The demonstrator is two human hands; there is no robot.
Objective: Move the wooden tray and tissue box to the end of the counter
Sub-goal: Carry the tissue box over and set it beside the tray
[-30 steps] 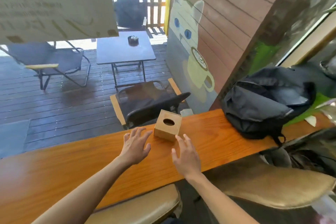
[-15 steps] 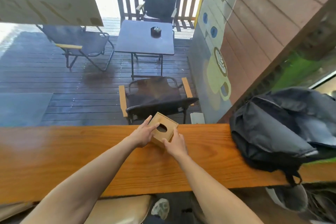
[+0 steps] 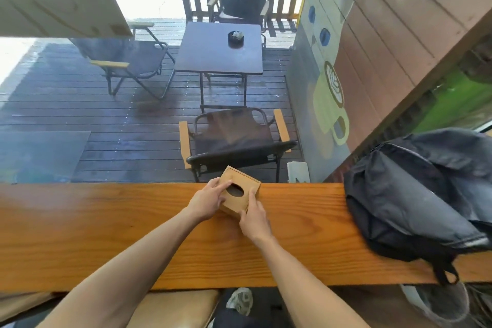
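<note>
Wooden tissue box on counter, left hand, right hand gripping its sides

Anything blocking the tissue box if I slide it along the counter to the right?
Yes. The backpack sits on the counter to the right of the tissue box, covering its full depth there. Both the left hand and right hand are already on the box. The leftward stretch looks bare as far as the view shows.
</note>
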